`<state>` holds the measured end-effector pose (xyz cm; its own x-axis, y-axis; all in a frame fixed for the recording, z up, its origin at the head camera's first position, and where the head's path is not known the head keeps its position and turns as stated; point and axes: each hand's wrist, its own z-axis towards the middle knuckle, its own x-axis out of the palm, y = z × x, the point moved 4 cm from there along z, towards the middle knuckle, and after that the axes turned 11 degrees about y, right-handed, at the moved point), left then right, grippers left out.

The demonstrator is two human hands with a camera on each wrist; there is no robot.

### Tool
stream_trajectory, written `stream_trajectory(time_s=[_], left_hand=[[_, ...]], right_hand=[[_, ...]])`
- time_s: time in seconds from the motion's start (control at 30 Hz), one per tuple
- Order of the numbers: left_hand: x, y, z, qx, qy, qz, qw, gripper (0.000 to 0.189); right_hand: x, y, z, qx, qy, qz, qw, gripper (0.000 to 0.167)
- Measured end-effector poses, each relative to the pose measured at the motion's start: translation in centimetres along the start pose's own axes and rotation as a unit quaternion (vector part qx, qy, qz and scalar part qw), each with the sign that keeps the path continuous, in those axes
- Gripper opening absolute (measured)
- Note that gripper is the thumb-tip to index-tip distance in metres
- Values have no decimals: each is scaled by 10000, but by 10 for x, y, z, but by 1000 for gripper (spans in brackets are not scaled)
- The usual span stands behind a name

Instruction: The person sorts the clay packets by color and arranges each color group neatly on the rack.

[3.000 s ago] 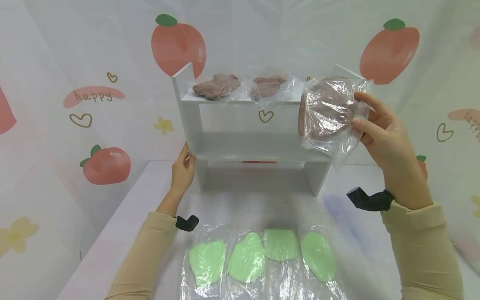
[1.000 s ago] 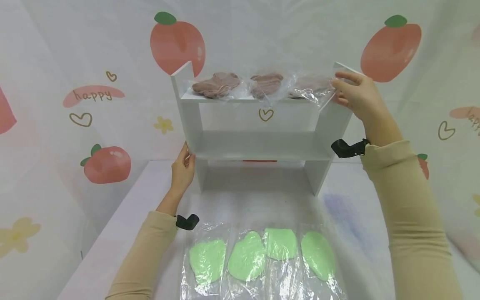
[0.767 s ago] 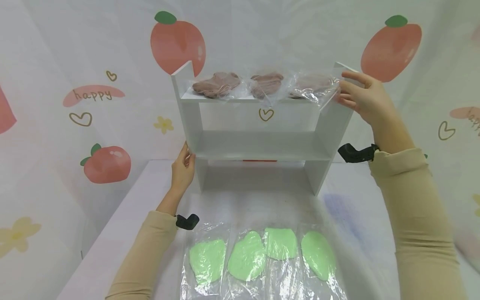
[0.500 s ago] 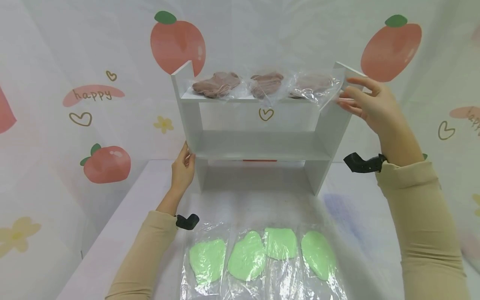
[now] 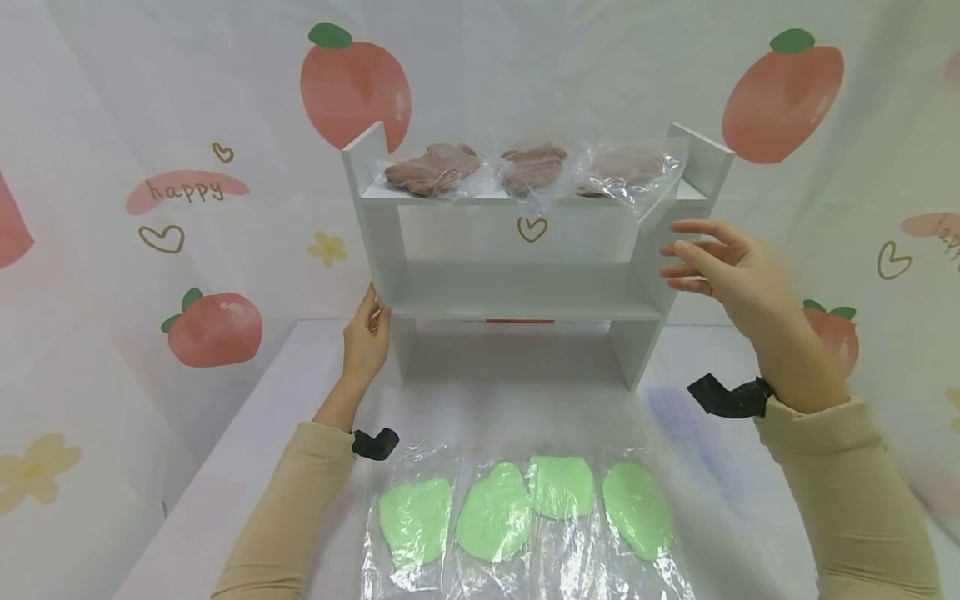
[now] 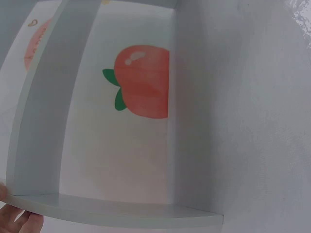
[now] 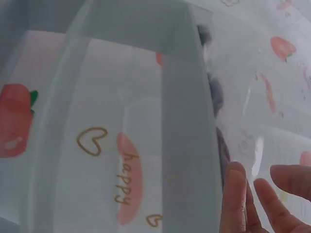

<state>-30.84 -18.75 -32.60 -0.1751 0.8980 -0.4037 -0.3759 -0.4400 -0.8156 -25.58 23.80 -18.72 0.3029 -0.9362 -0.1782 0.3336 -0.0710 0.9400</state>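
A white shelf unit (image 5: 517, 315) stands on the table, and my left hand (image 5: 365, 343) grips the edge of its left side panel. In the left wrist view those fingers (image 6: 31, 223) wrap around that panel's edge. My right hand (image 5: 750, 287) is beside the right side panel, fingers spread and holding nothing. On the top board lie three clear plastic bags with flat brown pieces inside: a left bag (image 5: 435, 171), a middle bag (image 5: 534, 171) and a right bag (image 5: 626, 172). The right bag's loose corner hangs over the board's front edge.
Several clear bags with flat light-green pieces (image 5: 491, 517) lie in a row on the white table (image 5: 300, 367) in front of the shelf. Behind hangs a white cloth (image 5: 570, 67) with fruit prints. Each wrist wears a black mount (image 5: 731, 396).
My right hand set the third brown-piece bag on the right of the top board, let go, then drew back and downward. The left hand stayed on the side panel.
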Motion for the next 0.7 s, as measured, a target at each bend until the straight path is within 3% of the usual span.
stream_trajectory(time_s=[0.17,0.3,0.47,0.7], left_hand=[[0,0,-1,-10,7,31,10000,52],[0,0,-1,-9,5,-33,10000,52],[0,1,-1,31,-3,-74,10000,52],[1,2,0,1,8,-40,10000,52]], right_hand=[[14,-23,-11,519,362,-1096,9920,27],[23,-43,-20,755,767,-1551,9820,30],[31,-71,-33,983,1329,-1756,9705,44],[35,-111,-52,1378,1985,-1926,9511,52]])
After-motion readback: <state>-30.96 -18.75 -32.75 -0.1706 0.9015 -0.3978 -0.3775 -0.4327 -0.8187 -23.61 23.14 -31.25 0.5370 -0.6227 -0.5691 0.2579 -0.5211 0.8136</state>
